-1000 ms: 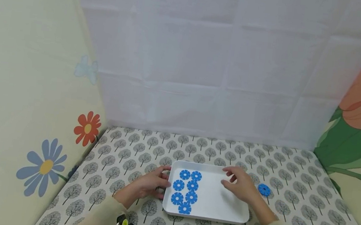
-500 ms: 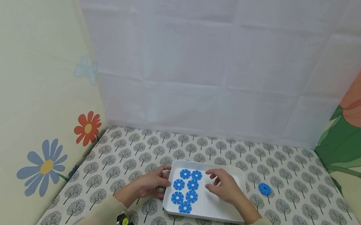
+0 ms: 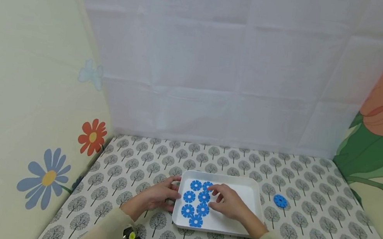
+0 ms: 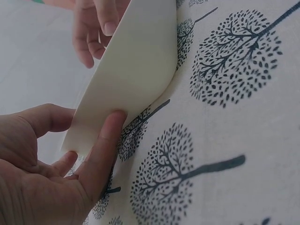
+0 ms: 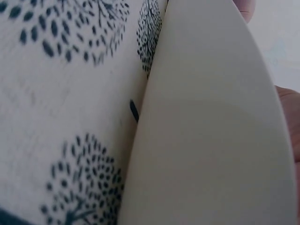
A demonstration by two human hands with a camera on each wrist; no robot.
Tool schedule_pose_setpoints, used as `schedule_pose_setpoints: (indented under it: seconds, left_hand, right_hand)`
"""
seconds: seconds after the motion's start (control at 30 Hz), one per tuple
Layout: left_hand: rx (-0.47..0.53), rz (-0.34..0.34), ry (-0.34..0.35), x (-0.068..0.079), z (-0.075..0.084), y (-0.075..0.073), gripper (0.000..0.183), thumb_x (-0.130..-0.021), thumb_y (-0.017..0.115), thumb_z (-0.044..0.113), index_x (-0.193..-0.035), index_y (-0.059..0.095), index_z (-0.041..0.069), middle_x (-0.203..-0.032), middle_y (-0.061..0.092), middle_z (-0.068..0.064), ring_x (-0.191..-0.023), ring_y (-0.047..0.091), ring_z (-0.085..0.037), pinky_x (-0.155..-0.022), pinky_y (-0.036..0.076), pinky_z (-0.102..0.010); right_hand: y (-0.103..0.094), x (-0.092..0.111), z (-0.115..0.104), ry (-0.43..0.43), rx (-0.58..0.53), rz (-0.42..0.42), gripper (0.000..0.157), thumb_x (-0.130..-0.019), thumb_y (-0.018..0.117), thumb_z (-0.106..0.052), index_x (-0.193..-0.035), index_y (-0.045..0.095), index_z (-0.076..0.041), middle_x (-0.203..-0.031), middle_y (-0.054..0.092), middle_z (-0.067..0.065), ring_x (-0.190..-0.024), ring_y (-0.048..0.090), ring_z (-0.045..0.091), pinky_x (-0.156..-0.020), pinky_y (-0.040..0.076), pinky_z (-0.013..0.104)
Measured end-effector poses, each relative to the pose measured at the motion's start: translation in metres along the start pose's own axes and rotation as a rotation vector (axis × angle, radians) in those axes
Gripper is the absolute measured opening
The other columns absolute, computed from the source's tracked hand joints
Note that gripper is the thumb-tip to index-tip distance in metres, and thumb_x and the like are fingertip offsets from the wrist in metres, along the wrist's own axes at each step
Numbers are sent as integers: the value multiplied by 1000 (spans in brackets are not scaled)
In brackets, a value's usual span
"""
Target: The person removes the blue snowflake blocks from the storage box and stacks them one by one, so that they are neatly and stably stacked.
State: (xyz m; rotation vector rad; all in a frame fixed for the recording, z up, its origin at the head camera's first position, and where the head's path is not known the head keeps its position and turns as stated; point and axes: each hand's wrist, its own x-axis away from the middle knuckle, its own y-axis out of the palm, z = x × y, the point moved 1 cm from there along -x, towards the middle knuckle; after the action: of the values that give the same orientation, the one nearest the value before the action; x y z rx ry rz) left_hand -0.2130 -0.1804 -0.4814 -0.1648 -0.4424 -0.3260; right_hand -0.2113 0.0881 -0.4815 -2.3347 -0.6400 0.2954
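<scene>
A white rectangular tray [image 3: 248, 189] lies on the cloth, with several blue notched interlocking discs [image 3: 189, 196] grouped flat in its left part. My left hand [image 3: 160, 195] grips the tray's left side. In the left wrist view its thumb [image 4: 110, 133] presses the outer wall while a finger reaches the rim. Over the tray's middle is my right hand [image 3: 228, 203], fingers loosely bent, thumb and forefinger apart with nothing between them. Its fingertips overlap the right-hand column of discs. From the right wrist the tray's wall [image 5: 211, 122] hides most of that hand.
Right of the tray, another blue disc [image 3: 280, 201] lies on the tree-print tablecloth [image 3: 308, 209]. A white curtain [image 3: 184, 56] hangs behind the table. Flower-printed panels stand on the left [image 3: 15, 97] and right [image 3: 380, 155].
My right hand has moved left across the tray, from near its right side to the discs. The left hand has kept its place, and the discs look unmoved.
</scene>
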Motion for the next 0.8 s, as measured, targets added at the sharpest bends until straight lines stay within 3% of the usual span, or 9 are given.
schedule_pose_setpoints:
  seconds: [0.23,0.5,0.8]
  left_hand:
    - [0,-5,-7,0,0,1,77,-92,65,1,-157,26,11,-126,48,-22,-101,64,-32,-74,62,-43]
    - [4,-10,-2,1,1,0,78,-92,65,1,-158,25,11,-130,47,-23,-103,63,-32,-75,62,-43]
    - [1,0,-12,1,0,1,79,-91,65,1,-158,25,12,-130,47,-23,-103,63,-32,-76,62,-43]
  right_hand:
    - [9,-3,1,-7,3,-95,45,-86,78,-15,-128,66,-9,-108,63,4,-88,57,13,-76,51,26]
    - [16,-5,2,-7,62,-119,37,-84,80,-17,-120,71,-15,-106,60,-4,-92,54,12,-83,49,29]
    - [21,-4,0,27,128,-144,41,-80,82,-22,-120,73,-24,-106,55,-3,-93,51,12,-84,49,34]
